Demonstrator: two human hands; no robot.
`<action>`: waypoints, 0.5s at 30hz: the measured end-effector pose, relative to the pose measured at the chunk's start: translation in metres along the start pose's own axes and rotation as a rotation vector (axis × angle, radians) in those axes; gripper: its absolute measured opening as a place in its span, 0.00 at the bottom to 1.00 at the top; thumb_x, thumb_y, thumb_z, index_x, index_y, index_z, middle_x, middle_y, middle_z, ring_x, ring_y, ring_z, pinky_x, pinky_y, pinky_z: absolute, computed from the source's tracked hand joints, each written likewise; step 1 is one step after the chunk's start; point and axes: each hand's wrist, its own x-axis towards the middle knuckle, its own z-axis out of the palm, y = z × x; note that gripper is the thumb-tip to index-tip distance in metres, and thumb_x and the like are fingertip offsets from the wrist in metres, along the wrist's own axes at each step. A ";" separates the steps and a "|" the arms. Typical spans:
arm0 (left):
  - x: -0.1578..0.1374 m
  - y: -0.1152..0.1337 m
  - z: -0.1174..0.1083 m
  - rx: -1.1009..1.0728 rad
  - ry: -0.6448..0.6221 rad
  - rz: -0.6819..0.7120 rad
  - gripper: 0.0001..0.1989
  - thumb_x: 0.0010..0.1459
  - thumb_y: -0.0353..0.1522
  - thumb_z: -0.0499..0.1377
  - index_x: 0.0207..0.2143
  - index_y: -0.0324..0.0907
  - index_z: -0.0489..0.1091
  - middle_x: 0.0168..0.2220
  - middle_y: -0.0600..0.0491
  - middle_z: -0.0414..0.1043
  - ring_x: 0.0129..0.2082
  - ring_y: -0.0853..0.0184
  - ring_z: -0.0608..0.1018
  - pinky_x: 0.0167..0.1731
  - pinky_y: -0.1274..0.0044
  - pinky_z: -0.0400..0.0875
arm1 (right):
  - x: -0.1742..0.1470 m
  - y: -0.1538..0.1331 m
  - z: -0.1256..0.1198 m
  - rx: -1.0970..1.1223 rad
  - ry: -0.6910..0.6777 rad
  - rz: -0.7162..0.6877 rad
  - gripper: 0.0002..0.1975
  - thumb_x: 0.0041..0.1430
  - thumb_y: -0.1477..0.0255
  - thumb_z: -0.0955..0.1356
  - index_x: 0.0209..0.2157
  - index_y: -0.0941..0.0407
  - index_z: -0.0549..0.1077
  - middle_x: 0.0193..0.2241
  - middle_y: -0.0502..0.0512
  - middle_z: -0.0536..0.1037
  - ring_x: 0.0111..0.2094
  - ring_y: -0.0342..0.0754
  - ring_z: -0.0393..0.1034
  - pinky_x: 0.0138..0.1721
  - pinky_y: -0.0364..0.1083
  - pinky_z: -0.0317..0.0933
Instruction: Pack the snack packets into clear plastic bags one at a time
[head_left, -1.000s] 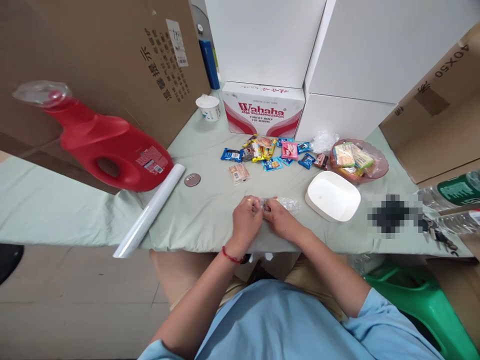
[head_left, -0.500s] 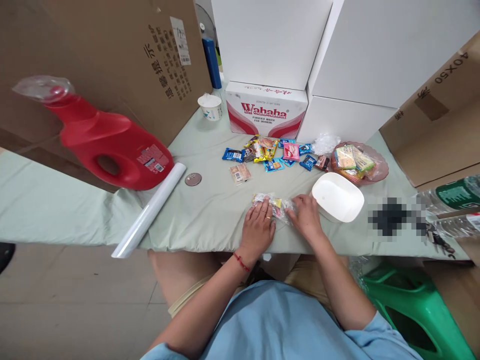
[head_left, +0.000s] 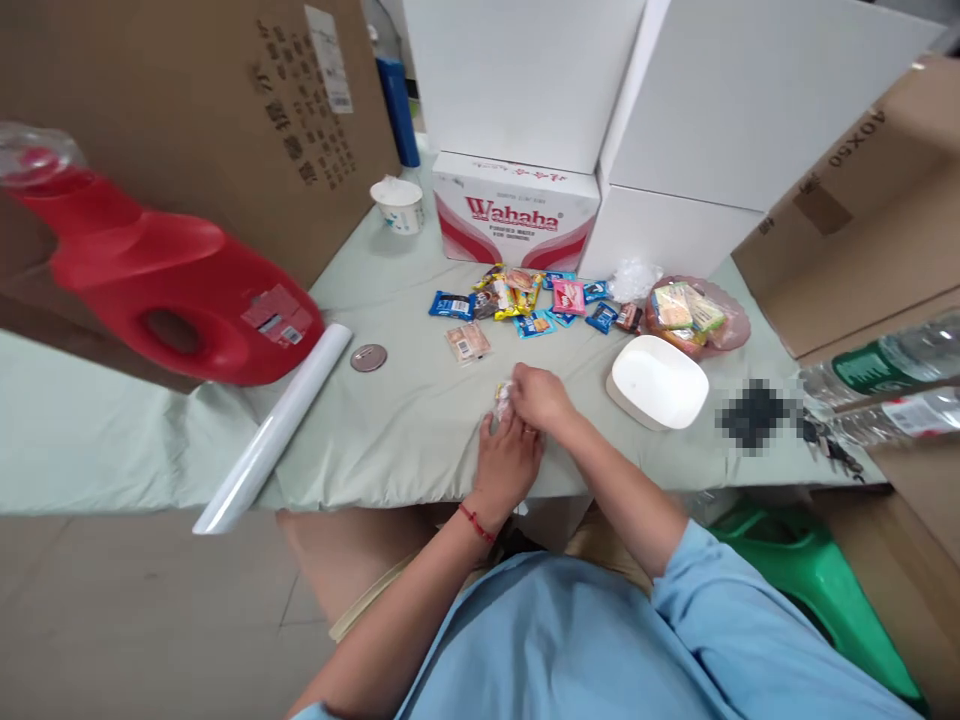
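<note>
A small bundle in crinkled clear plastic [head_left: 502, 400], with some yellow and white showing, lies on the cloth near the table's front edge. My left hand [head_left: 508, 462] grips its near end, thumb on the left side and fingers bent over it. From the right, my right hand [head_left: 541, 398] reaches across with closed fingers on the bundle's right side and far end, its fingertips partly hidden. Most of the bundle is covered by the hands. Beyond it lie a flat pinkish snack packet [head_left: 468, 343] and a pile of small wrapped snacks [head_left: 517, 292].
To the right stand a white plastic tub [head_left: 658, 385] and a pink bowl [head_left: 733, 322] of packets. Keys [head_left: 836, 450] and clear bottles [head_left: 877, 365] lie farther right. On the left are a white roll [head_left: 277, 430], a round metal disc [head_left: 368, 358] and a red jug [head_left: 176, 290].
My right hand has moved left, crossing to the far side of the bundle beside my left hand. The bundle looks more compact and turned. My left hand has curled from flat; the view has shifted.
</note>
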 end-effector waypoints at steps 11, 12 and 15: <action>-0.036 -0.038 0.005 -0.344 0.375 0.040 0.15 0.62 0.27 0.54 0.46 0.46 0.76 0.50 0.46 0.81 0.67 0.51 0.71 0.68 0.48 0.61 | -0.021 -0.031 0.026 -0.094 0.013 -0.116 0.24 0.78 0.54 0.55 0.56 0.56 0.68 0.50 0.62 0.78 0.47 0.56 0.79 0.44 0.52 0.72; -0.040 -0.040 0.004 -0.366 0.416 0.043 0.15 0.62 0.26 0.54 0.46 0.46 0.76 0.48 0.47 0.81 0.66 0.52 0.72 0.67 0.49 0.63 | -0.022 -0.031 0.027 -0.084 0.025 -0.108 0.27 0.77 0.50 0.55 0.56 0.56 0.68 0.50 0.62 0.77 0.47 0.57 0.79 0.44 0.53 0.71; -0.050 -0.045 0.000 -0.409 0.519 0.061 0.14 0.62 0.23 0.54 0.44 0.46 0.74 0.45 0.49 0.82 0.61 0.55 0.76 0.63 0.53 0.69 | -0.022 -0.032 0.032 -0.064 0.049 -0.105 0.32 0.72 0.43 0.57 0.54 0.57 0.68 0.49 0.62 0.76 0.46 0.57 0.78 0.45 0.53 0.71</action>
